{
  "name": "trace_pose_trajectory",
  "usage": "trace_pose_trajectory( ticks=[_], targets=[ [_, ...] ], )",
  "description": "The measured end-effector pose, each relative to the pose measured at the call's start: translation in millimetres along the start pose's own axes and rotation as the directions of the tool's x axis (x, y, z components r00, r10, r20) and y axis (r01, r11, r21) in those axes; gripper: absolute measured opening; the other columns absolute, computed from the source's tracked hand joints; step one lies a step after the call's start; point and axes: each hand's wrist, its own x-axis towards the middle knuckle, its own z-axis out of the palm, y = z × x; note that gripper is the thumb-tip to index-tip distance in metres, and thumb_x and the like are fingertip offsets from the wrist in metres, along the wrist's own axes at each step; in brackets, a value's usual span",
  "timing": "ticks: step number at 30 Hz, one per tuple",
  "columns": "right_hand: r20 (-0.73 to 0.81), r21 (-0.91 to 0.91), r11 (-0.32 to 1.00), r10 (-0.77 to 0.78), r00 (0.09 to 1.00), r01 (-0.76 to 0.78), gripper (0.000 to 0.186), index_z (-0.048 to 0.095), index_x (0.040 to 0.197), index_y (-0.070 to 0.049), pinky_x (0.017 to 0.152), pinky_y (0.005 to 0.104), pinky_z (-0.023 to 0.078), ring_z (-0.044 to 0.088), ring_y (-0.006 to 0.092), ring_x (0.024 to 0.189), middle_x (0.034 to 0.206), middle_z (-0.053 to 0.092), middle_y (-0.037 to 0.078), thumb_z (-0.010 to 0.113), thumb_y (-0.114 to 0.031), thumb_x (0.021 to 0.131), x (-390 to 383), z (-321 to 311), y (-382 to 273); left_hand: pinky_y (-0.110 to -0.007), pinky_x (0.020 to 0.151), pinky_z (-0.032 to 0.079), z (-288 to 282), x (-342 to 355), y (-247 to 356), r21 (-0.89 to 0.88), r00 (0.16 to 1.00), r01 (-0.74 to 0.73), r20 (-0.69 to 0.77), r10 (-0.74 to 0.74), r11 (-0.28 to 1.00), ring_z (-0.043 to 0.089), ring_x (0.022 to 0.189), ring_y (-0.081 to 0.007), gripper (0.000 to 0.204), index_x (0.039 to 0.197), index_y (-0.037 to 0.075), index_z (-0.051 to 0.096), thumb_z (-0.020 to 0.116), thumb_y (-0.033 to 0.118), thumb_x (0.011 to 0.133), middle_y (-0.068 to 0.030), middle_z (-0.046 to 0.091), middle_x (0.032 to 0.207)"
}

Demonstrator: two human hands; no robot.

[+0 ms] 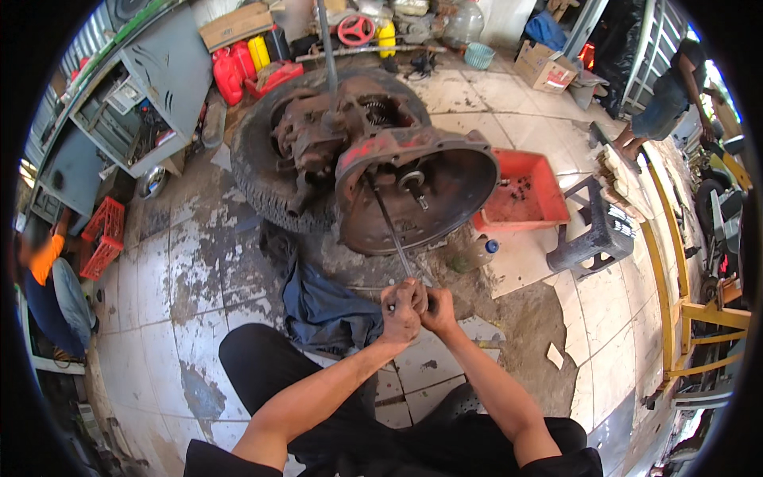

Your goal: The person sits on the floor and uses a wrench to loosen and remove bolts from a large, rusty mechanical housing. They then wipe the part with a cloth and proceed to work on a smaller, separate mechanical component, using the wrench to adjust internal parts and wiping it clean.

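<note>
In front of me a rusty, greasy gearbox (318,131) lies on a large tyre (254,171), its wide bell housing (453,179) facing me. A splined shaft (415,191) sticks out in the middle of the housing. My left hand (402,310) is closed round the near end of a long metal rod (391,222). My right hand (437,308) is closed against it at the same end, partly behind the left. The rod slants up and away into the housing, left of the shaft. The grip end is hidden by my fingers.
A dark blue cloth (322,306) lies on the tiles by my left knee. Right of the housing are a red tray (520,191), a plastic bottle (481,251) and a dark stool (592,226). People are at the far left and far right.
</note>
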Motion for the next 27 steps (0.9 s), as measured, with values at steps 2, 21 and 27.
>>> trace_pose_trajectory(
  ticks=[2,21,27],
  targets=[
    [-0.086,-0.233,0.964,-0.151,0.985,0.127,0.056,0.060,0.120,-0.008,0.063,0.0449,0.052,0.066,0.0397,0.073,0.080,0.067,0.021,0.075,-0.023,0.068,5,-4,-4,-0.036,0.051,0.032,23,21,10,0.076,0.994,0.061,-0.094,-0.054,0.995,0.035,0.047,-0.0167,0.037,0.068,0.008,0.039,0.046,0.026,0.099,-0.0021,0.032,0.057],
    [-0.048,-0.052,0.998,-0.031,0.998,0.029,0.041,0.062,0.127,-0.007,0.064,0.0340,0.052,0.065,0.0266,0.067,0.081,0.068,0.013,0.060,-0.007,0.086,-23,-118,-63,-0.039,0.100,0.046,155,89,118,0.955,0.670,0.296,-0.230,-0.706,-0.031,0.059,0.119,-0.0252,0.071,0.128,-0.003,0.056,0.065,0.055,0.088,-0.0185,0.064,0.122],
    [0.019,-0.034,0.911,0.412,0.911,-0.411,0.028,0.069,0.118,-0.007,0.050,0.0253,0.037,0.045,0.0074,0.053,0.065,0.052,-0.004,0.062,-0.022,0.095,-12,-222,-119,-0.041,0.104,0.042,141,132,92,0.857,0.587,0.495,-0.206,-0.782,0.145,0.058,0.120,-0.0313,0.083,0.136,-0.001,0.049,0.057,0.066,0.087,-0.0207,0.060,0.129]
  ],
)
